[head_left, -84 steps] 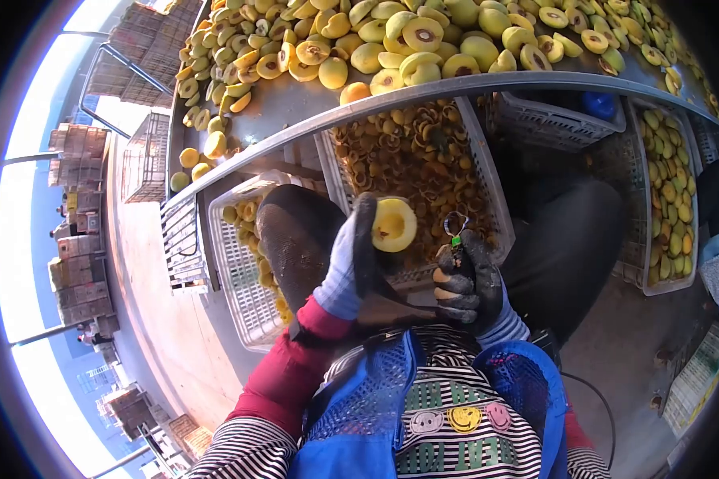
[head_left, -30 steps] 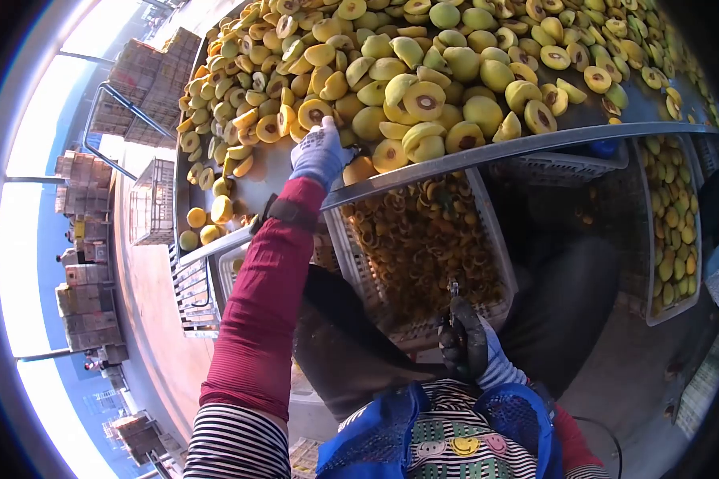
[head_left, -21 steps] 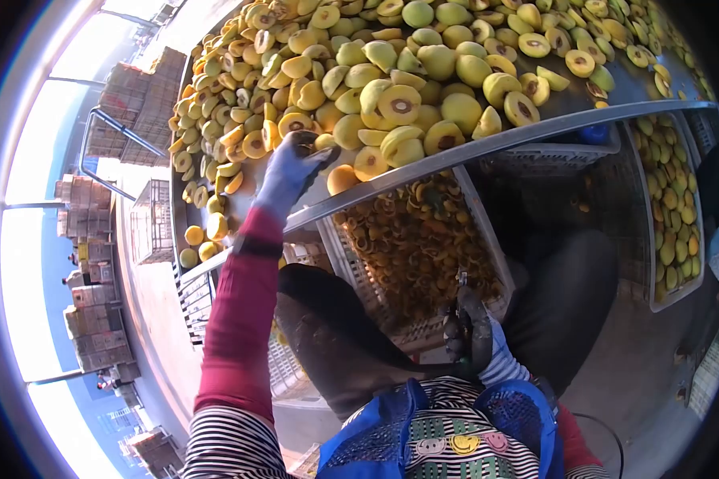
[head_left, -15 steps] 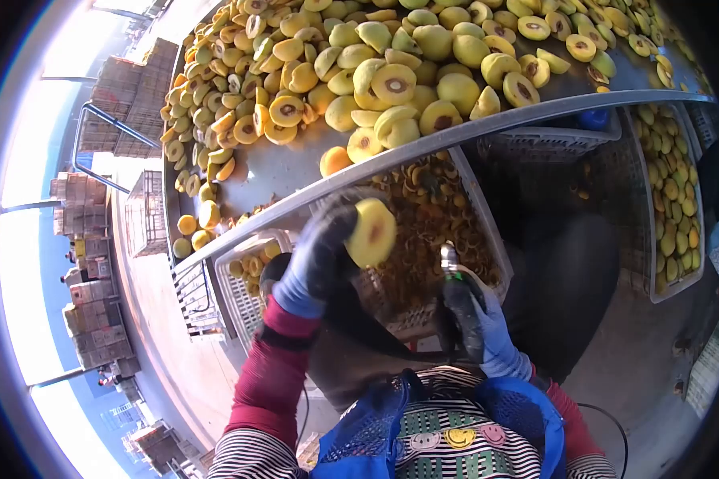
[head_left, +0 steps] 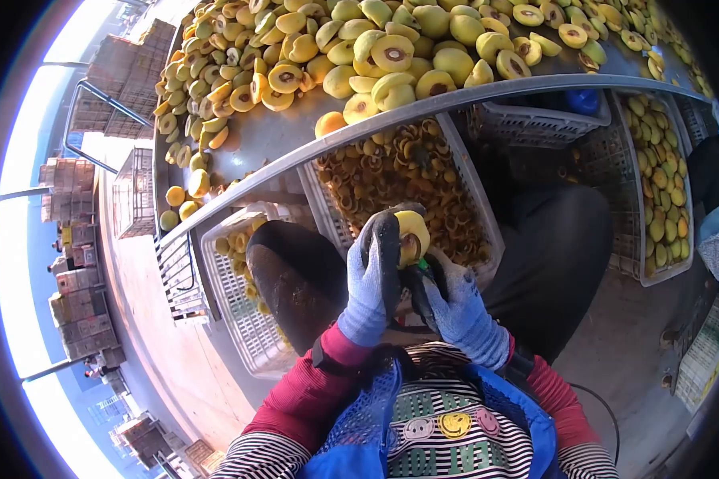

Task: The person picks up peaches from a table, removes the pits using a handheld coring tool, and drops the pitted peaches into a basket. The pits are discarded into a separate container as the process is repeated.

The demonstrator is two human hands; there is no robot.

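Just above my lap, my gloved left hand (head_left: 373, 267) is closed around a yellow peach half (head_left: 414, 231), its brown pit hollow showing. My right hand (head_left: 462, 307), also gloved, is wrapped round a pitting tool with a green collar (head_left: 425, 264). The tool's metal tip is hidden at the lower edge of the peach half, where both hands meet. Below and beyond them stands a crate (head_left: 482, 191) filled with brown, curved peach scraps. Past its far side, many peach halves (head_left: 392, 53) are heaped on the metal table (head_left: 295, 128).
The table's raised rim (head_left: 503, 92) curves across in front of me. At left a white crate (head_left: 244, 339) holds peach pieces beside my knee. A crate of peaches (head_left: 663, 191) stands at right. Stacked crates (head_left: 76, 188) line the far left floor.
My left hand has drawn the peach half down from near the table rim toward my lap. My right hand has brought the tool up against it.
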